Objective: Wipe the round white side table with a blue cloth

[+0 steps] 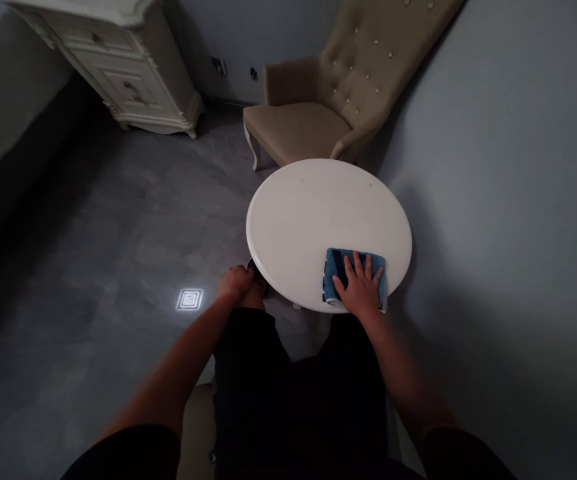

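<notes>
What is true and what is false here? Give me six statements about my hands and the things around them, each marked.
1. Your right hand lies on the cloth. True.
2. The cloth is plain red. False: it is blue with darker parts.
3. Your left hand is off the table. True.
4. The table is square. False: its edge is rounded.
5. A chair stands beyond the table. True.
6. The chair's back has no buttons. False: several dot it.

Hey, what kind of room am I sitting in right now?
Probably a bedroom, perhaps in a home or hotel. A carved cabinet with drawer pulls stands beside what may be a bed at the left edge, and a buttoned armchair sits behind the round table.
</notes>
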Tool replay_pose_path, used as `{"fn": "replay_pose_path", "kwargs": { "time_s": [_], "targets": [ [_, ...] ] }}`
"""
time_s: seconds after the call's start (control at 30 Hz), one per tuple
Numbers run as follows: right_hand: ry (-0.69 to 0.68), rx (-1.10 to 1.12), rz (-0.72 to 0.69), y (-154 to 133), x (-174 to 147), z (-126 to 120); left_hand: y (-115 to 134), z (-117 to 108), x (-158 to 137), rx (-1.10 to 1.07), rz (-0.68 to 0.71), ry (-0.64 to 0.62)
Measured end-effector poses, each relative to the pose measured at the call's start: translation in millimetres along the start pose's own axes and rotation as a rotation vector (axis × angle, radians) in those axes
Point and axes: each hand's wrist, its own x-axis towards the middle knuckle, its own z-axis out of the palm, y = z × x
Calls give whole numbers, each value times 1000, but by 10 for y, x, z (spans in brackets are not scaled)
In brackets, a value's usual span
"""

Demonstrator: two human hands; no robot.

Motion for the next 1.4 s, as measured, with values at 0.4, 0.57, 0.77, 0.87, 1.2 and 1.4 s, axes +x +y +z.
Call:
{"fn": "replay_pose_path", "kwargs": {
  "time_s": [0.4,0.57,0.77,0.87,1.2,1.4],
  "targets": [
    [-2,22,5,11,80,-5,38,-52,-59,-12,-2,-10],
    [-5,22,10,12,82,-5,-12,-7,-28,-2,3,6],
    [16,36,12,12,83,8,-42,27,4,-16,12,10],
    [38,32,14,13,87,8,-26,21,6,-9,11,12],
    [31,96,2,53,63,-24,76,133,-20,47,-13,51],
    [54,136,-36,172,183,382,116,138,-33,81,-15,57]
  ]
}}
